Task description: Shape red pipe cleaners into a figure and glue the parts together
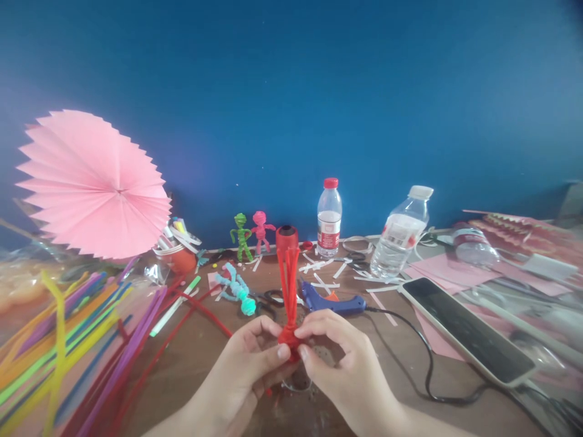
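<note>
A red pipe-cleaner piece stands upright at the centre, its long strands pointing up and its wound lower part between my fingers. My left hand pinches the wound part from the left with thumb and fingers. From the right, my right hand grips the same part between thumb and index finger. Behind the strands is a red cylinder with a dark top. A light-blue pipe-cleaner figure lies left of the strands, and a blue glue gun lies to their right.
Green and pink figures stand by the wall near two bottles. A pink paper fan and coloured pipe cleaners are left. A phone and black cable lie right.
</note>
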